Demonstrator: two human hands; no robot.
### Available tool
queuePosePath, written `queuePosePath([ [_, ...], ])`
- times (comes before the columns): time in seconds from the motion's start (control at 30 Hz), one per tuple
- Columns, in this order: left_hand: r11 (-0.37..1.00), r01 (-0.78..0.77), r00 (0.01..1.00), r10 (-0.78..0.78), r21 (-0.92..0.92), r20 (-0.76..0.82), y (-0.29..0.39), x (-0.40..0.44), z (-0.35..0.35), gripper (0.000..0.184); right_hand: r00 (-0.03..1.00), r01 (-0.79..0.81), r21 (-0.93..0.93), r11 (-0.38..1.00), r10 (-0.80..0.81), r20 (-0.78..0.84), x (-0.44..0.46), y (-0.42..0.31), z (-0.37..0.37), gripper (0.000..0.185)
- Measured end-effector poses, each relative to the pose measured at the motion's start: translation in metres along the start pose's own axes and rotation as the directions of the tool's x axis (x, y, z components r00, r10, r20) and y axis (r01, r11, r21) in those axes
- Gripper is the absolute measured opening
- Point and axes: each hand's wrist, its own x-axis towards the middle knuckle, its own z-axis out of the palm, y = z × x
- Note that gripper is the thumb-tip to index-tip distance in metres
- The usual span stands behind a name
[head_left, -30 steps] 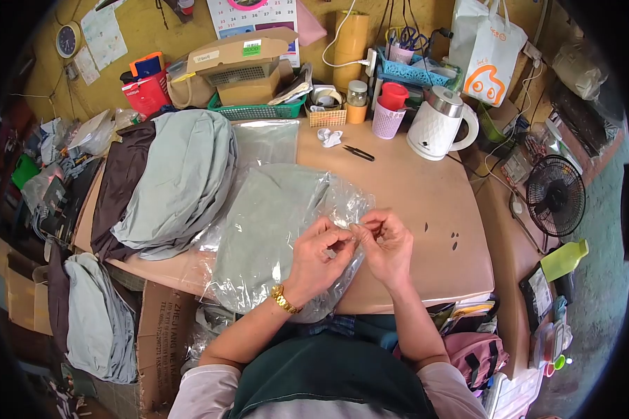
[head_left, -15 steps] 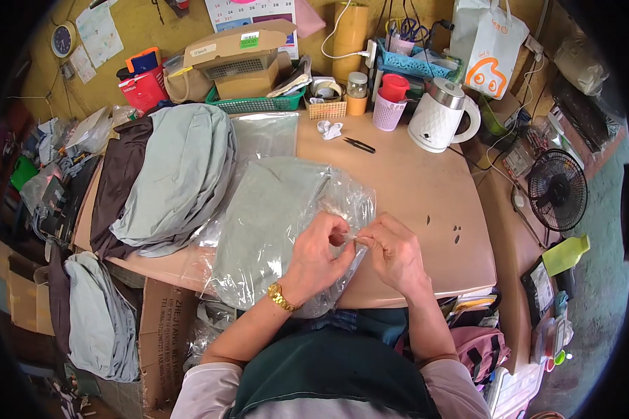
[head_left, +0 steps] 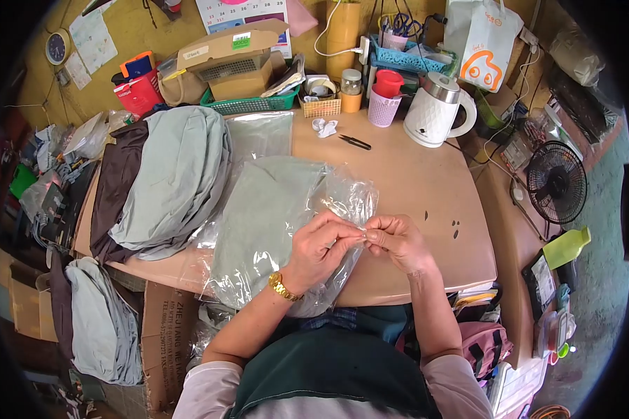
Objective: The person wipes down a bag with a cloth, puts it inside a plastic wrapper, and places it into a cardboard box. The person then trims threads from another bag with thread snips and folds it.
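Note:
A clear plastic bag (head_left: 356,197) with folded grey-green cloth (head_left: 265,202) inside lies on the table in front of me. My left hand (head_left: 323,250) is over the bag's right part, thumb and fingers pinched together on its clear edge. Against those fingertips, my right hand (head_left: 400,246) pinches at the same spot, its fingers curled in. The exact bit of film between the fingertips is mostly hidden. Left of the bag, a heap of loose grey-green cloth (head_left: 178,174) rests with dark brown cloth (head_left: 121,185).
Flat clear bags (head_left: 262,133) lie behind the filled one. Black thread snips (head_left: 355,142) and crumpled white paper (head_left: 324,127) are farther back. A white kettle (head_left: 432,112), a lilac cup (head_left: 384,108) and a green basket (head_left: 251,105) line the rear. A fan (head_left: 557,183) stands at right.
My fingertips have come closer together, and the gap between my left thumb and forefinger has narrowed. My right hand has turned slightly. The view has shifted a little.

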Motion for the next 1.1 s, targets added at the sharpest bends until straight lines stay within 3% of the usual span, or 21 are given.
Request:
queuePosePath([
  [0.03,0.998,0.043,0.999,-0.043,0.038,0.012,0.001,0.001,-0.002,0.014,0.997,0.029,-0.168,0.985,-0.040,-0.060,0.000,0.000,0.000,0.018],
  [0.17,0.987,0.099,0.993,-0.105,0.128,0.045,0.007,0.003,-0.006,0.012,0.988,0.083,-0.242,0.967,-0.112,-0.109,0.004,0.004,-0.002,0.016],
  [0.23,0.979,0.108,0.994,-0.111,0.172,0.010,0.008,0.001,-0.012,0.013,0.947,0.134,-0.287,0.949,-0.209,-0.246,0.007,0.013,-0.004,0.014],
  [0.4,0.968,0.104,0.994,-0.108,0.231,0.006,0.015,0.005,-0.017,0.021,0.945,0.179,-0.207,0.962,-0.227,-0.235,0.001,0.007,-0.005,0.017],
  [0.47,0.892,0.042,0.990,-0.097,0.449,0.101,0.021,0.024,-0.007,0.027,0.947,0.212,-0.155,0.965,-0.242,-0.210,0.004,0.005,-0.002,0.017],
  [0.5,0.857,0.019,0.986,-0.101,0.515,0.132,0.017,0.031,-0.001,0.029,0.873,0.376,-0.076,0.924,-0.381,-0.304,0.011,0.010,-0.003,0.018],
  [0.53,0.907,0.128,0.946,-0.232,0.400,0.225,-0.006,0.040,0.004,0.036,0.768,0.537,-0.014,0.843,-0.496,-0.406,0.016,0.017,-0.005,0.021],
  [0.57,0.925,0.246,0.881,-0.338,0.289,0.330,-0.025,0.057,0.008,0.042,0.767,0.539,-0.014,0.842,-0.497,-0.406,0.020,0.027,-0.010,0.021],
  [0.6,0.976,0.149,0.972,-0.174,0.161,0.158,-0.032,0.087,0.016,0.037,0.816,0.421,0.090,0.903,-0.334,-0.473,0.024,0.039,-0.019,0.028],
  [0.63,0.999,0.022,0.999,-0.020,0.050,-0.040,-0.032,0.117,0.022,0.032,0.840,0.298,0.201,0.933,-0.156,-0.520,0.029,0.054,-0.028,0.038],
  [0.7,0.860,0.190,0.965,-0.253,-0.473,-0.073,0.015,0.180,0.003,0.027,0.939,0.119,0.392,0.912,0.024,-0.342,0.025,0.081,-0.010,0.055],
  [0.73,0.763,0.194,0.943,-0.318,-0.616,-0.098,0.035,0.202,-0.012,0.023,0.958,0.026,0.451,0.892,0.106,-0.265,0.017,0.081,0.011,0.065],
  [0.8,0.699,0.261,0.952,-0.299,-0.666,0.059,0.021,0.220,-0.064,0.022,0.998,-0.055,0.728,0.683,0.065,0.014,0.037,0.142,-0.002,0.068],
  [0.83,0.727,0.230,0.939,-0.339,-0.647,-0.047,0.022,0.215,-0.082,0.020,0.998,-0.053,0.729,0.683,0.065,0.012,0.033,0.132,-0.007,0.068],
  [0.97,0.821,0.225,0.851,-0.428,-0.525,-0.305,-0.022,0.150,-0.142,0.028,0.879,0.098,0.297,0.950,0.057,-0.474,-0.011,0.014,-0.053,0.081],
  [1.03,0.809,0.367,0.769,-0.542,-0.459,-0.339,-0.058,0.084,-0.147,0.038,0.813,0.100,0.002,0.995,-0.081,-0.577,-0.029,-0.015,-0.091,0.085],
  [1.1,0.739,0.584,0.646,-0.674,-0.337,-0.359,-0.068,0.012,-0.120,0.045,0.798,0.064,-0.263,0.963,-0.208,-0.566,-0.042,0.009,-0.159,0.087],
])
